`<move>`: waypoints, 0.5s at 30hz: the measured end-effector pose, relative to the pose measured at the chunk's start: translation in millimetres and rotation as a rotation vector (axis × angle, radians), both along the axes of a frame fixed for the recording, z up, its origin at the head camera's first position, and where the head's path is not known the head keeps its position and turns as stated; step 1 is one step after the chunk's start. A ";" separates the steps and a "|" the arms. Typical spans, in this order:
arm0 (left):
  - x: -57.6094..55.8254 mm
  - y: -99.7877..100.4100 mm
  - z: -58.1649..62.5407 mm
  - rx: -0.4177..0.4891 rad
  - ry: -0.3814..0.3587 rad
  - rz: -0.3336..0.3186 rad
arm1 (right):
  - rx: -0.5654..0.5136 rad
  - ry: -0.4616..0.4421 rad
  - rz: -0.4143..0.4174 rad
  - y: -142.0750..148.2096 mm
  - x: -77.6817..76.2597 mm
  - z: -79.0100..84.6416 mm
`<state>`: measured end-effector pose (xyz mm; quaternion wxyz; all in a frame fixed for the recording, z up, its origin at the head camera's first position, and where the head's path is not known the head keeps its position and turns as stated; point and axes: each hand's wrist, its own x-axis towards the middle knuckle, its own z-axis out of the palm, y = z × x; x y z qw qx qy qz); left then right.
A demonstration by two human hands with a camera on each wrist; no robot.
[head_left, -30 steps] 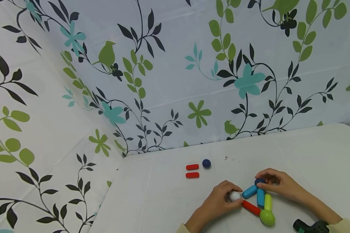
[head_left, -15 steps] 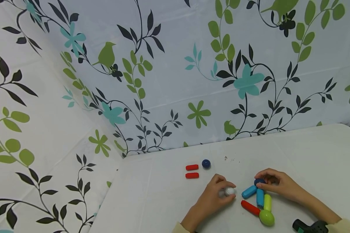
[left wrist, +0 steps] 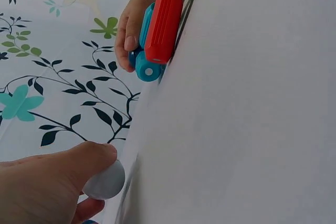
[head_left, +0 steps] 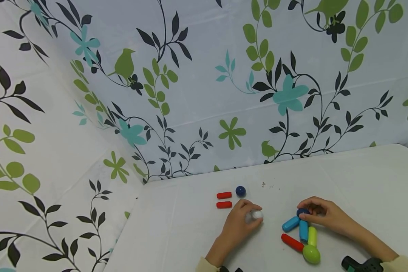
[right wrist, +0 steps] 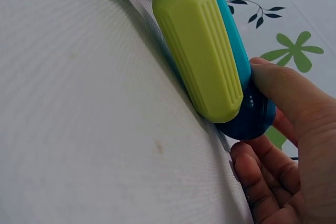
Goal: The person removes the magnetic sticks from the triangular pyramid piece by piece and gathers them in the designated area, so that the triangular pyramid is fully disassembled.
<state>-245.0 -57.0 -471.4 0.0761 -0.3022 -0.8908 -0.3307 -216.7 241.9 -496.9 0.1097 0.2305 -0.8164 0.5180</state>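
Between thumb and fingers, my left hand (head_left: 237, 223) pinches a white ball (head_left: 257, 214), which the left wrist view shows as a smooth pale ball (left wrist: 106, 181). My right hand (head_left: 328, 213) grips a dark blue ball (head_left: 302, 212) from which two light blue rods (head_left: 291, 224) fan out. Just below these, a green ball (head_left: 311, 254) joins a red rod (head_left: 292, 242) and a lime green rod (head_left: 312, 236). In the right wrist view the ribbed lime rod (right wrist: 199, 51) lies in front of the dark blue ball (right wrist: 251, 116), with my thumb on that ball.
Two short red rods (head_left: 224, 204) and another dark blue ball (head_left: 240, 191) lie on the white table (head_left: 183, 226), beyond my left hand. A black device (head_left: 362, 264) is at my right wrist. Leaf-patterned cloth (head_left: 197, 94) hangs behind the table.
My left hand has drawn the white ball away from the end of the red rod, leftward and slightly farther back. The right hand keeps its place on the dark blue ball.
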 end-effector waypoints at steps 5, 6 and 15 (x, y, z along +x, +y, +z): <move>-7.1 -4.0 -1.9 0.024 0.043 0.043 | -0.001 -0.003 -0.001 0.5 0.0 0.3; -8.4 -4.6 -2.2 0.024 0.067 0.052 | -0.001 -0.001 -0.002 0.5 -0.2 0.2; -17.4 -11.3 -5.7 0.028 0.211 0.122 | -0.014 -0.010 0.020 0.7 -0.3 0.0</move>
